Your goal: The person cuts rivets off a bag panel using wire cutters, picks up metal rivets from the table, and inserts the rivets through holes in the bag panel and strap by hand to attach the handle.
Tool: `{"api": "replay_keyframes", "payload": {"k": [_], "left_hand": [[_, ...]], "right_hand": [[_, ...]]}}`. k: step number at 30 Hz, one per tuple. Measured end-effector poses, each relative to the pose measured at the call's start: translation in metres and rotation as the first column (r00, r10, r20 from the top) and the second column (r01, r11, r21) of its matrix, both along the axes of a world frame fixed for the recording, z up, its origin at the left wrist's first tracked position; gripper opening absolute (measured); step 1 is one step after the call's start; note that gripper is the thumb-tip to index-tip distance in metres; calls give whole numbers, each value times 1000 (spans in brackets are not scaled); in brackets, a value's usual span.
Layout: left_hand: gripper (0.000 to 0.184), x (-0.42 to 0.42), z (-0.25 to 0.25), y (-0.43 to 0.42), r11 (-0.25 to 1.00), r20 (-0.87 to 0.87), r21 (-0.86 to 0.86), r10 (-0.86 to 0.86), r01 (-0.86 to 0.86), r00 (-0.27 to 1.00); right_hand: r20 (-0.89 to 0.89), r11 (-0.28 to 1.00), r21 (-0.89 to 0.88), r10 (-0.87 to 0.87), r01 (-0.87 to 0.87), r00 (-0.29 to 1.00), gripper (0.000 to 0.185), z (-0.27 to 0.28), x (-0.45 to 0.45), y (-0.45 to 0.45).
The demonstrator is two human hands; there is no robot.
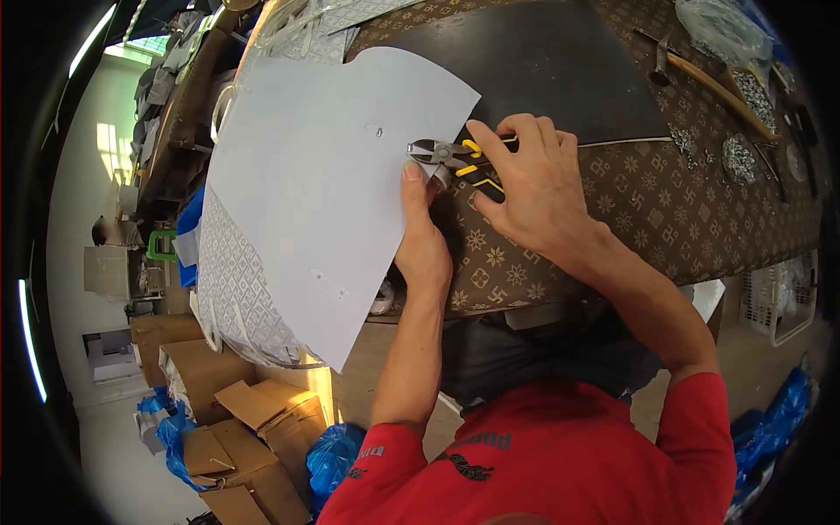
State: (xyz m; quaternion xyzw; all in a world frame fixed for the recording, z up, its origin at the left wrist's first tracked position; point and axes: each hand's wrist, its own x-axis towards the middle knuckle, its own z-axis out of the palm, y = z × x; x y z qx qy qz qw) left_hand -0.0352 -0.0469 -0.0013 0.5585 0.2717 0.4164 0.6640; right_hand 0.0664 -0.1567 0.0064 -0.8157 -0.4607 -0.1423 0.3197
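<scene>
My left hand [426, 245] grips the right edge of a large white sheet [297, 166], thumb on top and fingers mostly hidden beneath. In my right hand [547, 179] are diagonal cutters [446, 156] with black and yellow handles. The handles are spread somewhat apart, and the jaws rest over the sheet's edge beside my left thumb. Something small and shiny shows at the jaws, too small to name. A small metal-looking fitting or hole [379, 132] marks the sheet's upper part. More small marks lie near its lower end.
A dark mat [534, 66] lies on the brown patterned tablecloth [604, 223]. At right are a hammer [722, 96], small metal pieces [739, 159] and a plastic bag [722, 26]. Cardboard boxes [254, 455] and a blue bag [335, 455] stand below left. A white basket [777, 302] is at right.
</scene>
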Motion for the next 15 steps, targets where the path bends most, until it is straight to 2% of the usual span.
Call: {"api": "replay_keyframes", "payload": {"k": [11, 15], "left_hand": [[42, 0, -6, 4, 998, 11, -5, -61, 61, 998], [43, 0, -9, 7, 985, 95, -128, -105, 116, 990]], "right_hand": [[-103, 999, 46, -3, 8, 995, 70, -1, -2, 4], [-69, 999, 45, -14, 17, 998, 71, 2, -2, 3]]}}
